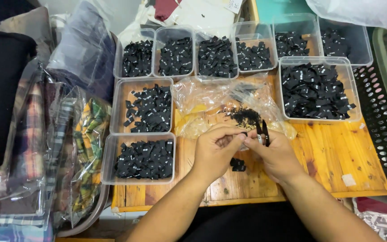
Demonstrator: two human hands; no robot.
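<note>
I see my left hand (213, 154) curled in, its fingers (229, 136) bent close together and pinching something small and dark at their tips; I cannot make out just what it is, since the thumb and the other hand cover most of it. My right hand (276, 157) meets the left one tip to tip, its fingers closed round a pair of small black snips (262, 132) whose twin blades stick up just past the knuckles, slightly parted. Whether the blades touch the pinched piece I cannot tell.

Just below the fingers, between the two wrists, a little heap of black labels (237, 164) lies on the wooden tabletop (332, 157). Just beyond the fingertips sits a crumpled clear plastic bag (211, 105) with a scatter of fine black bits on it. Further out from the fingers stand clear plastic tubs of black labels: one (139, 159) just beside the left hand, another (143, 107) above that, a large one (319, 89) past the right hand, and a row (216, 56) along the far edge. The labels carry tiny pale marks too small to read.

Well off to the left of the fingers, bagged plaid cloth (63, 148) is stacked up, blurred under its wrapping. A dark perforated basket (384, 130) is cut off at the right edge, and both my forearms run out of the bottom of the view
</note>
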